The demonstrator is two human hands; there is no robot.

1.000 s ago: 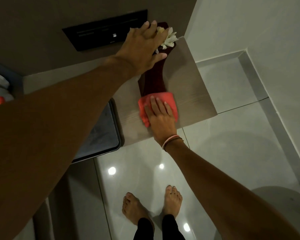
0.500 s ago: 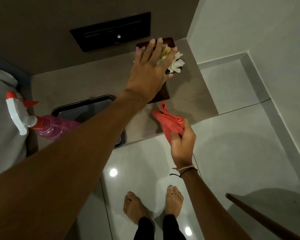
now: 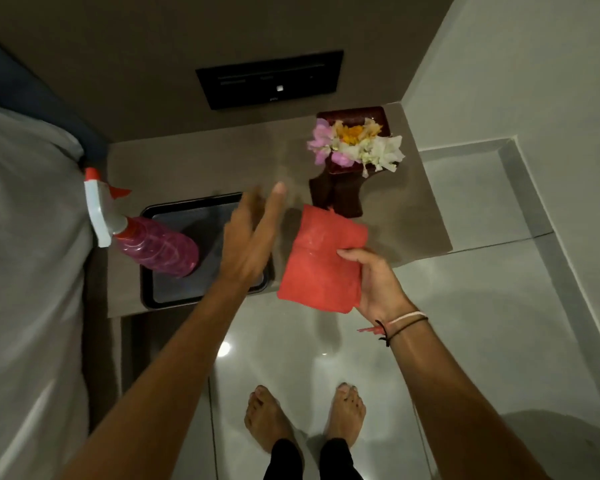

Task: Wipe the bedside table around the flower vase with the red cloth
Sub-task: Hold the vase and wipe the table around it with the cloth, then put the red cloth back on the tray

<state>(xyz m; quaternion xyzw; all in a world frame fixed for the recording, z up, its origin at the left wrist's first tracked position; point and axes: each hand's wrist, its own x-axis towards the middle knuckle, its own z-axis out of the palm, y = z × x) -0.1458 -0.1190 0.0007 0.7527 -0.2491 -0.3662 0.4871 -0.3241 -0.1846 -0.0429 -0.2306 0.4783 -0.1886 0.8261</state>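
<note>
The flower vase (image 3: 340, 195), dark red-brown with pink, white and yellow blooms on top, stands upright on the right half of the bedside table (image 3: 406, 209). My right hand (image 3: 374, 282) holds the folded red cloth (image 3: 321, 265) lifted off the table, above its front edge. Left of the cloth, my left hand (image 3: 253, 237) hovers with fingers spread and holds nothing; it is blurred and apart from the vase.
A dark tray (image 3: 174, 296) lies on the table's left half with a pink spray bottle (image 3: 146, 240) on it. The bed (image 3: 25, 271) runs along the left. A black wall panel (image 3: 271, 77) sits behind the table. My bare feet (image 3: 305, 417) stand on glossy tiles.
My left hand has let go of the vase top and drawn back to the left. My right hand has lifted the red cloth off the table and turned it flat.
</note>
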